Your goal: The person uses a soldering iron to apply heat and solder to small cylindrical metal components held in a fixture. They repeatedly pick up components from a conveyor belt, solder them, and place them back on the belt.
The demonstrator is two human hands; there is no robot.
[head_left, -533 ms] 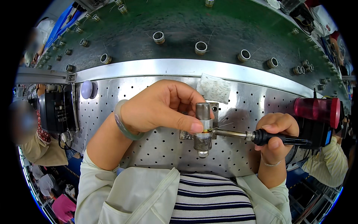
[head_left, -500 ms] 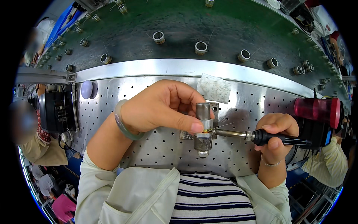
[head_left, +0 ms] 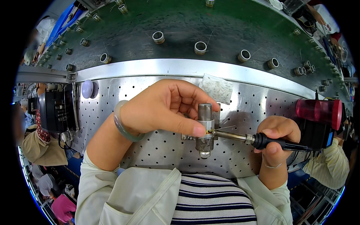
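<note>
Metal ring [head_left: 210,124], axis pointing away from us, lies rightward against our nearer left hand [head_left: 159,108], fingers pinching it, our right hand [head_left: 282,131] gripping a soldering iron [head_left: 259,141].

Soldering iron [head_left: 260,140] slightly steeper now

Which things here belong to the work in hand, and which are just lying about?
In the job:
Black-handled tool with metal shaft, in the right hand
Grey metal post with silver metal ring, held by the left hand

Seemingly lying about:
Round lilac object
Speckled whitish flat pad
Translucent red cylinder
Loose silver metal rings, possibly related
</note>
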